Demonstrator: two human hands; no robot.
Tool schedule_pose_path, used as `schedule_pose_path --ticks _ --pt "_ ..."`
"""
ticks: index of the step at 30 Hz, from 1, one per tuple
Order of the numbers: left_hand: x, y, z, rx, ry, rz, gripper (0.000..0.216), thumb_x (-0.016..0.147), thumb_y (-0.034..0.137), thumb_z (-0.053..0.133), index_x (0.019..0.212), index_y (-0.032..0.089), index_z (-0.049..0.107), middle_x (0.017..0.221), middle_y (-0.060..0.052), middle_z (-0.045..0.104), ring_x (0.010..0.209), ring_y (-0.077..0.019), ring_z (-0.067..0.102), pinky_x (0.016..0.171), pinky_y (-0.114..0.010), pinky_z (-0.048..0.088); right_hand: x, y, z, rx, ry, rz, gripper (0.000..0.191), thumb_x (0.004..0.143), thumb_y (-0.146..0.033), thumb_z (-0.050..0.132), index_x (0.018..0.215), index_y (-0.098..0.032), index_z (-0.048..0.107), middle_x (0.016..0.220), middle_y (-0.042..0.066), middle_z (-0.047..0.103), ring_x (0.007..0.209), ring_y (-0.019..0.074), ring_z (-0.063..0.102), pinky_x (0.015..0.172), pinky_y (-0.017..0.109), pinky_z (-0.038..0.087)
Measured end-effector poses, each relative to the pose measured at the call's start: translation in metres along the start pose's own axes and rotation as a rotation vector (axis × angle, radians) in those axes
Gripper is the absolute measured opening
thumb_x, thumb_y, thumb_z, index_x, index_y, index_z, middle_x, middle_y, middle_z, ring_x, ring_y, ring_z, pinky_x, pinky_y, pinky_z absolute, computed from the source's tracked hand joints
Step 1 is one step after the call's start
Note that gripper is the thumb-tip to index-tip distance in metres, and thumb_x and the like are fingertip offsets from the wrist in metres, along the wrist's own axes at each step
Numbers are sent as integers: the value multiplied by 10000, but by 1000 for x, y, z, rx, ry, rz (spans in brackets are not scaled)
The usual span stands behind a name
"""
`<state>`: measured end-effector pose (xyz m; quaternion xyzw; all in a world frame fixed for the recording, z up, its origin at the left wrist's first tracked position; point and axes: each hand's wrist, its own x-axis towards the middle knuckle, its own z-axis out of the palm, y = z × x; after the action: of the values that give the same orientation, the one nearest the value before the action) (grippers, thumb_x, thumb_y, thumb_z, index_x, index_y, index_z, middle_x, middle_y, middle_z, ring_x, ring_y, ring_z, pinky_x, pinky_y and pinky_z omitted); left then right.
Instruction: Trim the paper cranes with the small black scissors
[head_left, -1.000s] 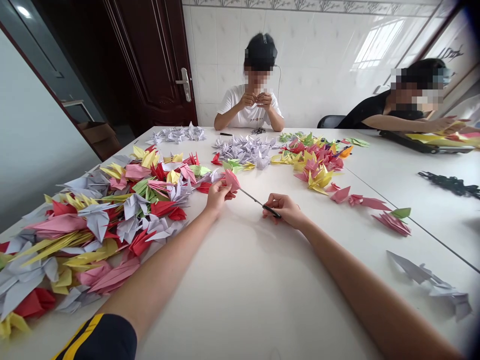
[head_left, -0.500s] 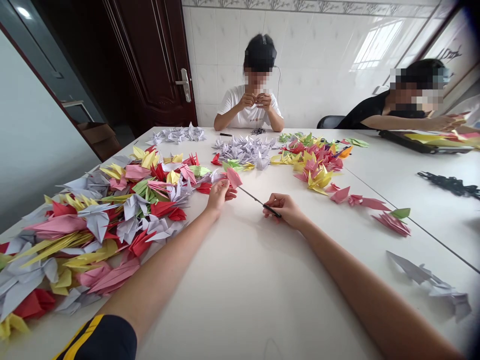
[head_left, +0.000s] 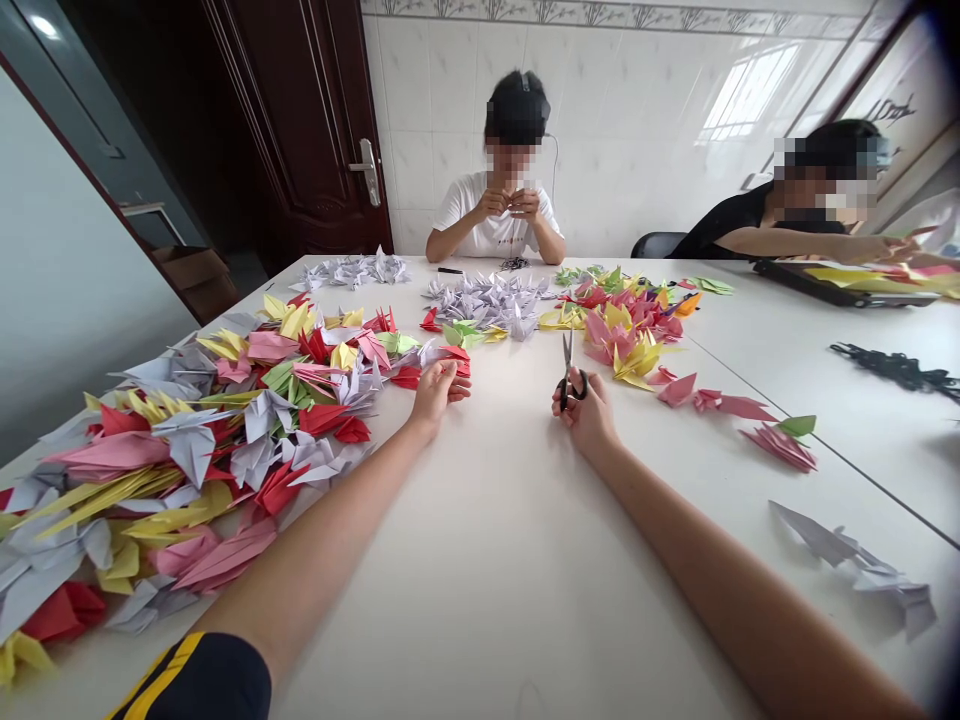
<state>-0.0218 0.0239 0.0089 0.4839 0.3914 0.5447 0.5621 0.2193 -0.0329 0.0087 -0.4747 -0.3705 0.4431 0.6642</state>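
Note:
My right hand grips a pair of small scissors by the black handles. Their blades point up and away from me, slightly parted, just short of the right-hand paper pile. To the left, my left hand rests at the edge of a big heap of folded paper cranes in white, red, yellow, pink and green. Its fingers are loosely curled and apart, with nothing visible in them. A red folded paper lies right behind its thumb; whether they touch, I cannot tell.
A pile of pink and yellow folded papers lies right of centre, a white pile farther back. Loose pink pieces and a grey-white one lie right. Black cords lie near a black tray. Two people sit across.
The pink folded paper between my left hand and the scissor tips is gone from there; a pink one now shows at the right pile. My right hand moved right, turning the scissors upward.

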Motion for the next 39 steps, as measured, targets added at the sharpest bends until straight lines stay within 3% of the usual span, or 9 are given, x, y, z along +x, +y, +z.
schedule_pose_path --ticks 4,9,16,20,23,26,29,34,39 --pt "-2 1 1 26 1 -7 438 786 544 721 946 147 630 744 -44 692 618 -115 649 621 -226 509 -5 4 3 -127 -129 -31 498 694 -608 781 840 -257 459 608 -56 609 418 106 528 341 195 244" --pt "-5 1 2 156 -71 19 283 776 397 720 895 144 674 742 -40 686 630 -118 641 631 -236 501 -6 9 4 -327 -231 -32 514 628 -556 843 901 -231 554 658 -20 678 433 107 540 420 218 385" --pt "-8 -3 5 305 -127 107 158 804 285 640 878 150 675 728 -27 666 661 -134 638 669 -265 514 -7 8 4 -399 -238 -56 516 643 -586 813 938 -221 598 666 -6 691 440 111 538 450 230 412" --pt "-8 -1 2 528 61 296 119 810 169 587 896 179 668 905 -54 710 837 -182 669 820 -329 535 -10 5 6 -462 -248 -55 493 652 -586 805 907 -217 603 685 8 708 444 112 546 442 223 402" --pt "-6 4 -4 710 365 387 274 764 68 579 999 188 652 1106 -91 686 1110 -238 617 1028 -394 471 -10 5 7 -483 -259 -51 468 666 -579 795 890 -214 607 716 21 725 445 110 551 437 221 405" --pt "-4 10 -11 802 667 296 457 734 32 593 1174 155 592 1341 -166 562 1327 -279 483 1123 -405 394 -8 8 6 -484 -277 -50 445 679 -558 794 888 -213 608 729 25 734 440 107 550 433 220 409" --pt "-4 16 -14 824 763 143 561 760 80 617 1307 120 502 1463 -212 447 1389 -309 425 1125 -411 387 -6 10 4 -478 -290 -52 426 684 -537 795 888 -212 610 732 28 737 435 108 549 424 223 413" --pt "-7 19 -14 847 765 92 545 790 118 600 1314 109 450 1318 -183 580 1251 -269 554 1051 -365 434 -6 10 5 -480 -294 -46 396 684 -504 795 877 -211 613 738 28 741 429 105 550 419 223 427" --pt "-5 12 -18 1070 480 68 275 796 153 588 1066 201 565 1109 -71 684 1088 -249 631 962 -364 473 -9 7 6 -466 -294 -49 397 671 -503 797 862 -209 611 709 26 733 432 105 542 413 220 431"
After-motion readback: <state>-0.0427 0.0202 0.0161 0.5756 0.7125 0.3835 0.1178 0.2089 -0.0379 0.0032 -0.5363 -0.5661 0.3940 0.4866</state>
